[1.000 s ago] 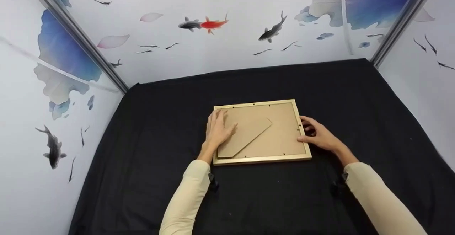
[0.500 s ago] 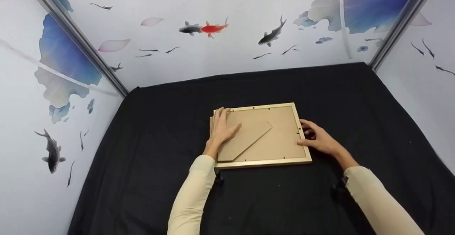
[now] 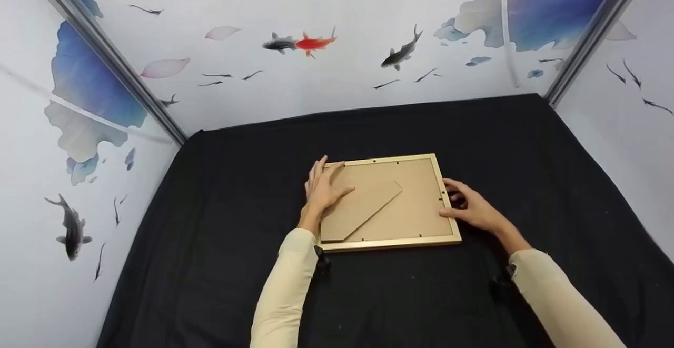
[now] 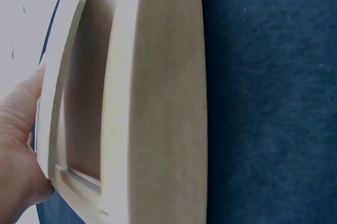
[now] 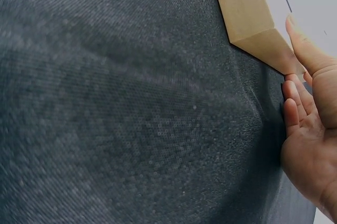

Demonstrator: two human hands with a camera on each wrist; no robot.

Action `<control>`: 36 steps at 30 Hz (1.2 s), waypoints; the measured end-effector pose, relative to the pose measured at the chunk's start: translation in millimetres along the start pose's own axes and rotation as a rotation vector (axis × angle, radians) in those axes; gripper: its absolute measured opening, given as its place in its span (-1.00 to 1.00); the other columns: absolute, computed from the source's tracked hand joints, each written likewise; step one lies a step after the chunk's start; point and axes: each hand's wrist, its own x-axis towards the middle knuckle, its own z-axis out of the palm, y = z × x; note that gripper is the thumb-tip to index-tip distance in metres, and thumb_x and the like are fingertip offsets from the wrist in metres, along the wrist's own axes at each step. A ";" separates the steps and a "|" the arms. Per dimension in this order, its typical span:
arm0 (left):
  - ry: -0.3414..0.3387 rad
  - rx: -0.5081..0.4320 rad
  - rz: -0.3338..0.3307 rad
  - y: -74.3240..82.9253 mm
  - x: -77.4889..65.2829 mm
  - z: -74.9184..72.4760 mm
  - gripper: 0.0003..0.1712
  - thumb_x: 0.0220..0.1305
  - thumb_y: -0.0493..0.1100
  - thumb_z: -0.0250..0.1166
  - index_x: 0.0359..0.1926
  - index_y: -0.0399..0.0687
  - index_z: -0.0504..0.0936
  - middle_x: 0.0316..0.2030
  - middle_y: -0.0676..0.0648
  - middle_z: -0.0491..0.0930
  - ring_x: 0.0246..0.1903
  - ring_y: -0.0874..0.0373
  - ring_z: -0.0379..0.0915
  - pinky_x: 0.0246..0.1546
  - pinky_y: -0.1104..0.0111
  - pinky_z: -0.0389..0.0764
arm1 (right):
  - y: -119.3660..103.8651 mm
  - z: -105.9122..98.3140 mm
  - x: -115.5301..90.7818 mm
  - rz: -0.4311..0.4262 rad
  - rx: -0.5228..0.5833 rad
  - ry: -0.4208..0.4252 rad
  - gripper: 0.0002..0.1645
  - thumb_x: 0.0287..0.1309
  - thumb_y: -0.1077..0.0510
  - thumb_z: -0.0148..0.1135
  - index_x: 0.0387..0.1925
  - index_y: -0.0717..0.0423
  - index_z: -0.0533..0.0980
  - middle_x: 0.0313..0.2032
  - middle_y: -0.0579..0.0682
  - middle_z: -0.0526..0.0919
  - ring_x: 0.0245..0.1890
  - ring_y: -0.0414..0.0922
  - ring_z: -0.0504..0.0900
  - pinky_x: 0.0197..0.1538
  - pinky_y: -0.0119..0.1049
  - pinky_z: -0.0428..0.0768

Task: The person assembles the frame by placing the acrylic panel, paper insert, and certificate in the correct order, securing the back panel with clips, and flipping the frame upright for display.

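Observation:
A gold-edged picture frame (image 3: pixel 421 195) lies back side up on the black cloth, its brown backing board showing. The angled stand flap (image 3: pixel 358 211) on its back stands slightly raised at one end in the left wrist view. My left hand (image 3: pixel 322 192) rests spread over the frame's left side, thumb on the flap and fingers reaching to the far left corner. My right hand (image 3: pixel 474 206) holds the right edge, thumb on the top face and bent fingers against the side. The right wrist view shows this right hand (image 5: pixel 313 103) at the frame's side; some fingertips are hidden.
Black cloth (image 3: pixel 237 206) covers the table around the frame. White panels (image 3: pixel 347 85) painted with fish and leaves stand behind and at both sides, joined by metal posts (image 3: pixel 595 37). Small dark tabs sit along the backing board's rim.
My left hand has shifted a little on the frame's left side, its fingers spreading toward the far corner. The right hand keeps its place. The head view has tilted slightly.

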 end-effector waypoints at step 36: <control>0.013 0.097 0.132 -11.0 -0.4 4.5 -0.32 0.28 0.21 0.41 0.34 0.07 0.57 0.47 -0.17 0.20 0.48 -0.33 -0.18 0.31 -0.29 0.06 | -2.0 0.7 -0.8 0.006 -0.020 0.000 -0.02 0.21 0.11 0.48 0.50 0.27 0.18 0.22 0.28 0.43 0.06 0.14 0.43 0.05 0.03 0.39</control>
